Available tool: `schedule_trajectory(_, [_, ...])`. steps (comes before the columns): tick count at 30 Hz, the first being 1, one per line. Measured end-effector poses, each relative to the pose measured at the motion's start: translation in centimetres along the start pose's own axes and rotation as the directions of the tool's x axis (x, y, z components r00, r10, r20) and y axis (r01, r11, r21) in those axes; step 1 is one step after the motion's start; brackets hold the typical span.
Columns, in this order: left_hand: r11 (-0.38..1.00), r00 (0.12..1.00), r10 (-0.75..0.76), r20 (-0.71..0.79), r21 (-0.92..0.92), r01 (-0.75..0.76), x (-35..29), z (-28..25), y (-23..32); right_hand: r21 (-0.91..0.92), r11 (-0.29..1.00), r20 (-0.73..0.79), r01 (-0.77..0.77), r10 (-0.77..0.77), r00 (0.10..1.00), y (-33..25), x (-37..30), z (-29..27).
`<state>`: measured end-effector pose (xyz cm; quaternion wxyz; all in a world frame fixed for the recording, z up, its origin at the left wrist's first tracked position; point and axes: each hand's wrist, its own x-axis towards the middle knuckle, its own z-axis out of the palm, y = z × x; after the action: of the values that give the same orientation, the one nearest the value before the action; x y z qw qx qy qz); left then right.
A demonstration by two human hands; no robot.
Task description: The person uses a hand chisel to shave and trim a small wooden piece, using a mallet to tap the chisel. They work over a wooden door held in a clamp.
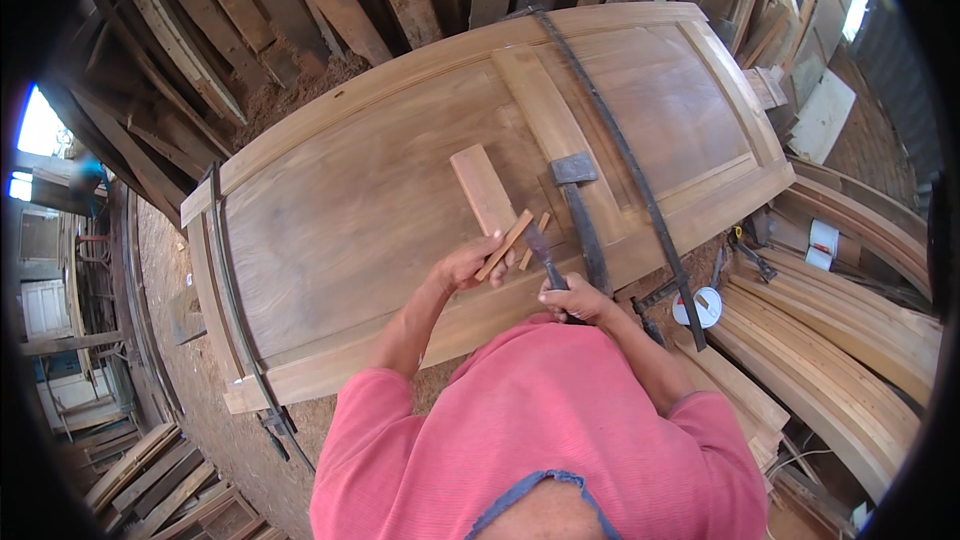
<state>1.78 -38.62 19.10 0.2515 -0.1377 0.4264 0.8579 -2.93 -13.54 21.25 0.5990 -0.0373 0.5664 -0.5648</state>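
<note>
A large wooden panelled door (370, 190) lies flat in front of me. Over its near edge, my left hand (468, 262) is closed on a thin wooden strip (508, 242) tilted up to the right. My right hand (580, 300) grips the dark handle of a flat-bladed hand tool (540, 245); whether it is a chisel or a putty knife, I cannot tell. Its blade points away, close to the strip. A second small strip (535, 240) shows just behind. A wooden block (482, 190) rests on the panel, and a square-headed hammer (574, 169) lies right of it.
Two long metal bar clamps (610, 125) (232, 290) cross the door near its right and left parts. Stacked boards (820, 340) and a white tub (698, 308) are at the right. Planks (330, 0) lean along the back, with sawdust (290, 110) below them.
</note>
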Motion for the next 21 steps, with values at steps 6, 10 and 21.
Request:
schedule_trajectory(6, [0.985, 0.987, -0.13, 0.097, -0.105, 0.14, -1.0, -1.5, 0.6, -0.683, 0.73, -0.353, -0.006, -0.323, 0.878, 1.8, 3.3, 0.6])
schedule_trajectory(10, [0.975, 0.974, -0.107, -0.198, 0.169, 0.141, 0.1, 0.7, 0.8, -0.767, 0.638, -0.456, -0.067, -0.47, 0.756, 0.4, 3.9, -0.2])
schedule_trajectory(21, [0.934, 0.926, 0.284, -0.247, 0.288, -0.21, 2.0, 1.3, -1.2, 0.255, 0.866, -0.34, 0.431, -0.337, 0.878, -6.9, 3.9, 2.3])
